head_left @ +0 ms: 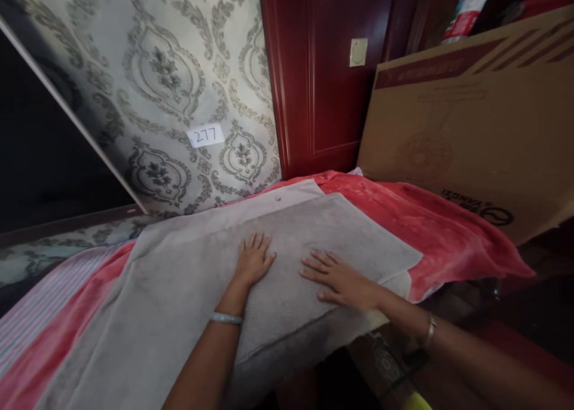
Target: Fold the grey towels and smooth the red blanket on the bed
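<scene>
A grey plush cloth (pixel 197 278) lies spread over a raised surface, with part of it folded over on the right. My left hand (pixel 253 258) rests flat near the middle of the cloth, fingers spread. To its right, my right hand (pixel 337 278) also lies palm down on the folded part, fingers apart. Neither hand grips anything. Beneath the grey cloth is a red blanket (pixel 385 219), showing along the back, right and left. A striped cloth (pixel 58 302) shows at the far left.
A large cardboard box (pixel 470 123) leans at the back right, with a plastic bottle (pixel 469 9) behind its top edge. Patterned wallpaper (pixel 174 69) bears a paper label (pixel 205 135) reading 277. A dark red panel (pixel 332 99) stands behind; a dark screen (pixel 49 141) is at left.
</scene>
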Demonstrator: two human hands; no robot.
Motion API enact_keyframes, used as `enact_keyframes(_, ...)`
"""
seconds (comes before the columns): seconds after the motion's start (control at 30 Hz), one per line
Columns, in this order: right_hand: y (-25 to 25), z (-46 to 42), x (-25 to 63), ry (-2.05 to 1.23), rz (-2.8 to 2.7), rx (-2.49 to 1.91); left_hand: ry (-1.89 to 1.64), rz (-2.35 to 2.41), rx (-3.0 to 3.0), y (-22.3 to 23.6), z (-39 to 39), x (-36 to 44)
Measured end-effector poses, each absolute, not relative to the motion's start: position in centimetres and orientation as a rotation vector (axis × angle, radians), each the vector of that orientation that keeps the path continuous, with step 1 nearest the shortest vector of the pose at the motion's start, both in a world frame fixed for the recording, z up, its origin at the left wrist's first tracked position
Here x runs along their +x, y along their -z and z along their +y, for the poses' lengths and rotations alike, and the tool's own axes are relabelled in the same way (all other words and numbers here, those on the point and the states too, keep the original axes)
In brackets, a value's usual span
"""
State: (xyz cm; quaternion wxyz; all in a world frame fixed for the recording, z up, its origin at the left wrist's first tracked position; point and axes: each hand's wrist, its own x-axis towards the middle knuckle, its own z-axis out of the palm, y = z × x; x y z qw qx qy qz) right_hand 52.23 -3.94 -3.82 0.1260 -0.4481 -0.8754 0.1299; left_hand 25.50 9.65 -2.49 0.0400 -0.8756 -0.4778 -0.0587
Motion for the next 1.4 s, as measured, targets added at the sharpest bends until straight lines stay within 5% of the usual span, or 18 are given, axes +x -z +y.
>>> enact_keyframes(0.2, 4.1, -8.9, 52.5, -0.573, -2.413, -1.161, 0.152, -1.443, -2.742, 2.4, 9.4, 25.6)
enact_keyframes(0.57, 5.0, -1.1, 49.3, -0.515, -2.102, -1.169, 0.036, -0.903, -3.355, 1.5, -3.1, 22.5)
enact_keyframes(0.7, 4.8, 3.5, 44.9, -0.473, -2.256, -1.126, 0.224, -0.761, -3.670, 0.0, -5.9, 20.4)
enact_keyframes(0.87, 4.2, 7.4, 39.3, -0.305, -2.453, -1.212, 0.833, -1.426, -3.233, -2.0, 0.5, 16.7)
enact_keyframes(1.07, 5.1, 6.6, 37.2, -0.086, -2.615, -1.313, 0.154, -1.713, -2.672, 0.8, 6.9, 13.0)
enact_keyframes(1.4, 5.6, 6.6, 37.6, -0.034, -2.623, -1.324, 0.125, -1.380, -3.052, 2.7, -1.0, 10.3)
